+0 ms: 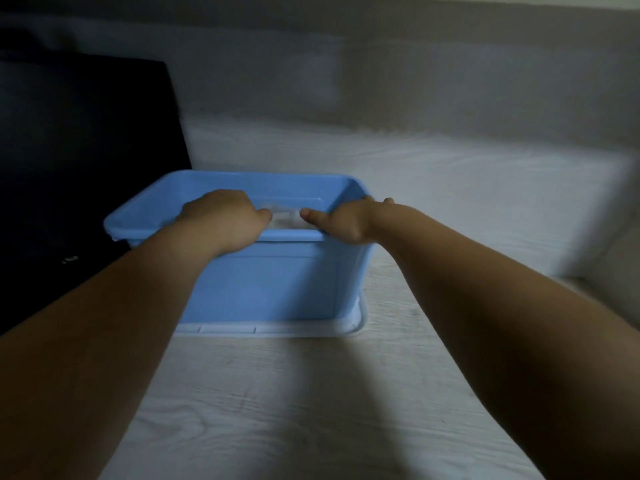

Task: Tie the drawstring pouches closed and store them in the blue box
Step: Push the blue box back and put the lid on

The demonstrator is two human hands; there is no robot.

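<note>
The blue box (277, 282) stands on a pale wooden table, set on a white lid (301, 330). My left hand (223, 221) grips the near rim toward the left, its fingers curled down inside. At the near right corner of the rim lies my right hand (343, 218), thumb pointing left along the edge and fingers wrapped over the side. Between the two thumbs a bit of white pouch fabric (285, 218) shows inside the box; most of the inside is hidden.
A black flat object (79, 161) leans at the left beside the box. Behind the table lies a bed with a white sheet (433, 188). A grey wall runs along the back.
</note>
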